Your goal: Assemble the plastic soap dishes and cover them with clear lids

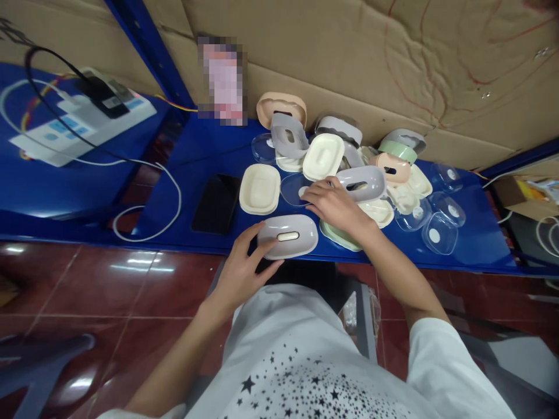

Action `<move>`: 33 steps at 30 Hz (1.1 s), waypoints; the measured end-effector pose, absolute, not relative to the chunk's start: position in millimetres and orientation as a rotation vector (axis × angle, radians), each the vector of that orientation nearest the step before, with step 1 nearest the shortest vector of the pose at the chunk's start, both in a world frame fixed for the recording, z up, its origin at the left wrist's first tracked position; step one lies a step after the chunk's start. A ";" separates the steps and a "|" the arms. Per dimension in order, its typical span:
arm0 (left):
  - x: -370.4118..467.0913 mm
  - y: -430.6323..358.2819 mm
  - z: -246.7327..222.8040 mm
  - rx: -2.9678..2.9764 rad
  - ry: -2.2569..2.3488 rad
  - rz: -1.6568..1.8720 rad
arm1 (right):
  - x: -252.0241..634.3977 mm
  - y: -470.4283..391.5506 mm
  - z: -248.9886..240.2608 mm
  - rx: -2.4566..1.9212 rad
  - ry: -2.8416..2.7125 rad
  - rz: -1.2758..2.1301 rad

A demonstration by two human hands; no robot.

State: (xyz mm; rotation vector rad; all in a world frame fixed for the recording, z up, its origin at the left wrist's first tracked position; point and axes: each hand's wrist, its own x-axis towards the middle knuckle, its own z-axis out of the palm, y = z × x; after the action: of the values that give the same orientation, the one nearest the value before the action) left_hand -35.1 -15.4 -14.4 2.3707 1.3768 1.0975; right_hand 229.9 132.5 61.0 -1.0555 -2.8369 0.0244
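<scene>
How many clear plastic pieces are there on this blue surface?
6 clear pieces show: one at back left, one by the right hand, and four at right: leftmost, front, middle, back. Others may be hidden.

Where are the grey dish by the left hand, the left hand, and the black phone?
Grey dish (290,224): head view, inside, above the slot.
Left hand (243,265): head view, back of the hand.
Black phone (216,203): head view, dark flat face.

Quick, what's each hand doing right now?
Left hand: holding the gray dish.
Right hand: at the clear lid; whether it grips can't be told.
</scene>
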 end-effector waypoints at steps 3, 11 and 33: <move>-34.8 -15.5 -14.3 2.332 1.402 1.111 | 229.0 131.9 65.9 -1.048 -2.611 0.336; -23.9 -6.3 -18.9 2.232 1.426 1.260 | 202.6 57.5 63.5 -0.993 -1.232 1.280; -34.8 0.0 -19.5 2.277 1.393 1.081 | 225.9 14.4 34.3 -1.099 -2.476 0.349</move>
State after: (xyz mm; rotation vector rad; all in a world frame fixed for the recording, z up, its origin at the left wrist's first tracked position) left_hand -34.8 0.0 -19.5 2.2767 1.3926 1.0807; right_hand 225.9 14.4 34.3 -1.0994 -2.4757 0.3493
